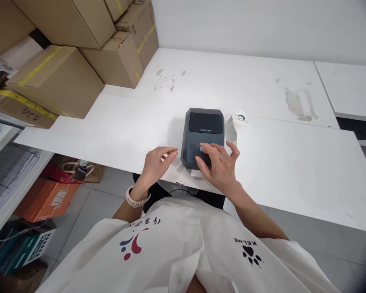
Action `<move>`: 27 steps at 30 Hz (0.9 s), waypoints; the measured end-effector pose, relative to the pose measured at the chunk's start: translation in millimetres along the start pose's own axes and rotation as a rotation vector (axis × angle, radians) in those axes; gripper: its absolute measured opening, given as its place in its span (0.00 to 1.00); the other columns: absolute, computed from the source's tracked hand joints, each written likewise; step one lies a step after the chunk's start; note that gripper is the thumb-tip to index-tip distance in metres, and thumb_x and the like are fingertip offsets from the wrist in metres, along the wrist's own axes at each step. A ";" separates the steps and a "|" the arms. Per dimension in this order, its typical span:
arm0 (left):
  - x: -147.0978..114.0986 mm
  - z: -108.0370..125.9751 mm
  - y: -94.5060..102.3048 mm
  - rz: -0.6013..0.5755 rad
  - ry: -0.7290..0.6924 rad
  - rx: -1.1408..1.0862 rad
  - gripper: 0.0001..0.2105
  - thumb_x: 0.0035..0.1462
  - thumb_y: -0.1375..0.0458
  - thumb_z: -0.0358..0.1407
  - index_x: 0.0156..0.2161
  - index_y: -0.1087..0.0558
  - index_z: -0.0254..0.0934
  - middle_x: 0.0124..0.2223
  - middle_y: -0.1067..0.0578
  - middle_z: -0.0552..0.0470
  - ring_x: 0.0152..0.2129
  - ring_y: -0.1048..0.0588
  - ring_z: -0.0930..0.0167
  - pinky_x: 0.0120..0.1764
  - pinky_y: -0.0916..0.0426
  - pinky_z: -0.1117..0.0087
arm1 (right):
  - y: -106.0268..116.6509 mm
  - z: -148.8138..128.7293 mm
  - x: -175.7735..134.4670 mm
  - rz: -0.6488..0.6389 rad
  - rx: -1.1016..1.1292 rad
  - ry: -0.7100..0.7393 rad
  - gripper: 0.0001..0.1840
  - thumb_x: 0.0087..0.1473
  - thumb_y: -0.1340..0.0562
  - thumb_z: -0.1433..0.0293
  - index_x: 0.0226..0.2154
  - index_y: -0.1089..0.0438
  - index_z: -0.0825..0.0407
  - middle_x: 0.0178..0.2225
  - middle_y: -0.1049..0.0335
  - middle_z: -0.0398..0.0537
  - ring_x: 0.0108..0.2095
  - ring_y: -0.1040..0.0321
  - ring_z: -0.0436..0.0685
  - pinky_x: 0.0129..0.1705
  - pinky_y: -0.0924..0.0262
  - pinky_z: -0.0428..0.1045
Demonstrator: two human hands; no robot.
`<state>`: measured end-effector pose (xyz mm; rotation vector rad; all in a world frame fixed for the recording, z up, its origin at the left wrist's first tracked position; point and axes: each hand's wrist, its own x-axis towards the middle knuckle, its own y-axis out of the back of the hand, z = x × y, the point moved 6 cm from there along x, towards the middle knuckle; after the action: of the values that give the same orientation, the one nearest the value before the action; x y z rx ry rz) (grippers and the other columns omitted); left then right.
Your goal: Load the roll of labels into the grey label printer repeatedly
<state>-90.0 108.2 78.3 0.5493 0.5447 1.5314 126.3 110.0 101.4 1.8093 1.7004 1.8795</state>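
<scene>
A dark grey label printer (205, 140) with a glossy black panel stands near the front edge of the white table. My right hand (221, 165) is over its lower right part, fingers spread. Its index fingertip is at a small light button (201, 149) on the top, and the thumb rests lower on the casing. Just left of the printer, my left hand (156, 165) is held above the table edge, fingers loosely bent and nothing visible in them. A white paper strip (197, 173) sticks out at the printer's front. Behind its right side lies a white label roll (240, 118).
Cardboard boxes (57, 79) are stacked at the table's back left, against a white wall (262, 28). The white table (293, 162) extends to the right and has worn patches. On the floor at left are an orange box (50, 199) and a green box (30, 250).
</scene>
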 end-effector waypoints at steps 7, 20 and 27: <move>-7.5 7.2 -49.5 -0.180 -0.020 -0.407 0.35 0.67 0.49 0.58 0.74 0.44 0.49 0.79 0.50 0.53 0.76 0.53 0.60 0.75 0.50 0.55 | -3.3 37.7 -47.0 0.038 0.500 -0.614 0.33 0.69 0.44 0.55 0.72 0.49 0.35 0.74 0.47 0.46 0.73 0.48 0.65 0.71 0.47 0.64; 80.6 57.0 -14.0 0.142 -0.369 -0.172 0.23 0.69 0.49 0.52 0.61 0.27 0.45 0.67 0.28 0.47 0.69 0.35 0.59 0.69 0.41 0.51 | 7.7 83.3 69.1 -0.027 0.339 -0.446 0.45 0.66 0.58 0.38 0.76 0.73 0.35 0.76 0.55 0.46 0.76 0.57 0.69 0.73 0.55 0.70; 117.2 4.4 -66.3 -0.099 -0.016 -0.148 0.46 0.52 0.34 0.38 0.74 0.46 0.37 0.77 0.46 0.38 0.73 0.48 0.44 0.71 0.48 0.43 | 12.3 99.7 124.6 0.043 0.120 -0.252 0.42 0.68 0.52 0.44 0.76 0.63 0.40 0.74 0.52 0.51 0.75 0.59 0.70 0.73 0.58 0.70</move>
<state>-39.6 227.3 40.7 0.4143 0.4361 1.4586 164.8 250.3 168.2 2.0394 1.7289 1.5127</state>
